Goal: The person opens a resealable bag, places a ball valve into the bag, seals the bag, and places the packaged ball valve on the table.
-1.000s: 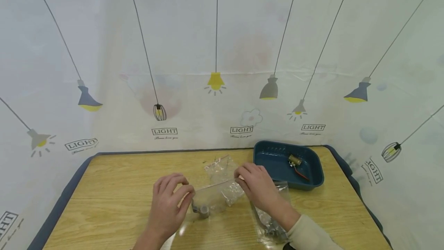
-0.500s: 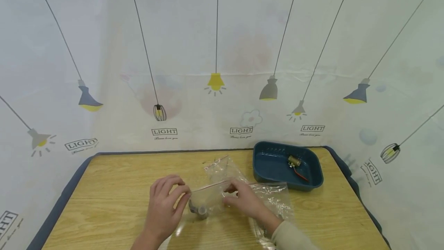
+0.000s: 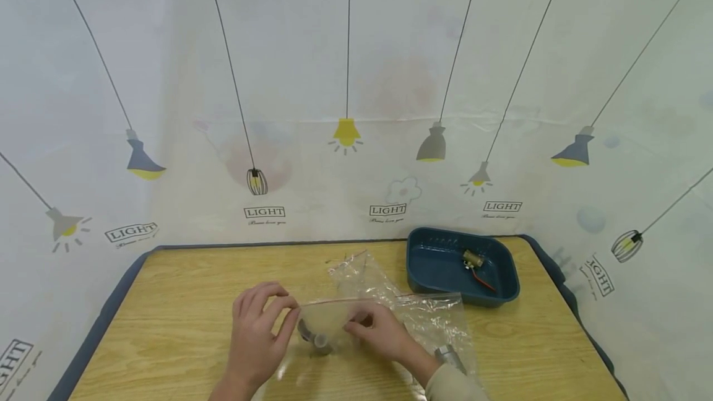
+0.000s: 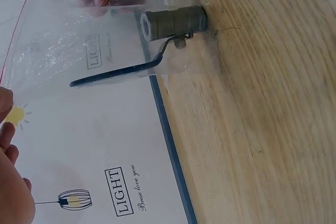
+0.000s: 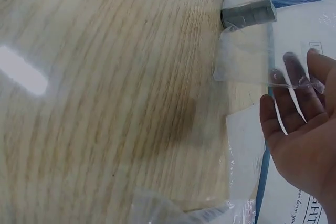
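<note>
At the middle of the table (image 3: 184,302), I have the left hand (image 3: 257,332) pinching one top corner of a clear bag (image 3: 325,317), at its red-lined seal (image 3: 334,302). The right hand (image 3: 384,332) is at the bag's right side, below the seal, thumb and fingertips close together; whether they pinch the film I cannot tell. The valve (image 4: 173,23) lies inside, at the bag's lower end, its blue lever (image 4: 118,73) pointing up towards the seal. I cannot tell whether the bag's base touches the table.

Over the last second the right hand has moved from the seal's right end down and inward, while the left has kept its corner. For the work in hand, I judge, this leaves the seal steadied at one end only, with the right hand nearer the valve.

To the right, a second bag (image 3: 434,314) lies on the table; the forearm (image 3: 419,362), shifted left, now leaves a silvery fitting (image 3: 450,357) there in view. Behind the hands lies a crumpled third bag (image 3: 364,274). At back right, a blue tray (image 3: 437,265) holds the other valve (image 3: 473,258), red-levered.
</note>
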Demonstrator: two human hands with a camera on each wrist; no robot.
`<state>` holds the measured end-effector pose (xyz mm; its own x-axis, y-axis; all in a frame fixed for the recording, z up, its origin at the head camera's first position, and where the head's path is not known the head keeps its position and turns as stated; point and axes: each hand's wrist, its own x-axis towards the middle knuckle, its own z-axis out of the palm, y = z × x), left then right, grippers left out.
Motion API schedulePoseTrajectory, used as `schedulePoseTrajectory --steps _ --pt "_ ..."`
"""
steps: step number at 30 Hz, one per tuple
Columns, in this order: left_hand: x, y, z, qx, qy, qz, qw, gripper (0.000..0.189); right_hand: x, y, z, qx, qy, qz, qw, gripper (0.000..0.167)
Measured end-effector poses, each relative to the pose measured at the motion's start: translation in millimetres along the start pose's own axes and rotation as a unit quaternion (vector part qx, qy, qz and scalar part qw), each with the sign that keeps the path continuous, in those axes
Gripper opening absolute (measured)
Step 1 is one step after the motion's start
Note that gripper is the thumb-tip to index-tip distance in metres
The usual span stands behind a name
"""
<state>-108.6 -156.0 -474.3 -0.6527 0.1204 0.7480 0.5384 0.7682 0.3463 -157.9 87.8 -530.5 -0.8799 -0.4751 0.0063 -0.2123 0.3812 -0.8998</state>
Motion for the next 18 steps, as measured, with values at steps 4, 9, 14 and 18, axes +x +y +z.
schedulePoseTrajectory --steps 4,9,14,18 --pt "-0.7 -3.5 -0.1 0.005 0.014 -0.013 0.9998 0.006 -3.0 -3.3 0.3 0.025 -0.001 0.014 0.9996 0.009" --pt "-0.8 -5.5 -1.3 0.014 0.017 -0.027 0.9994 0.004 -6.2 -6.4 -2.6 0.075 -0.01 0.024 0.9969 0.015" --pt "-1.9 -9.6 -2.2 0.022 0.009 -0.041 0.9989 0.004 -8.3 -8.6 -4.3 0.089 -0.02 0.015 0.9957 0.017" --pt "-4.1 -14.7 -2.1 0.027 0.012 -0.051 0.9982 0.004 -10.7 -12.5 -4.8 0.085 -0.032 0.007 0.9958 0.017"
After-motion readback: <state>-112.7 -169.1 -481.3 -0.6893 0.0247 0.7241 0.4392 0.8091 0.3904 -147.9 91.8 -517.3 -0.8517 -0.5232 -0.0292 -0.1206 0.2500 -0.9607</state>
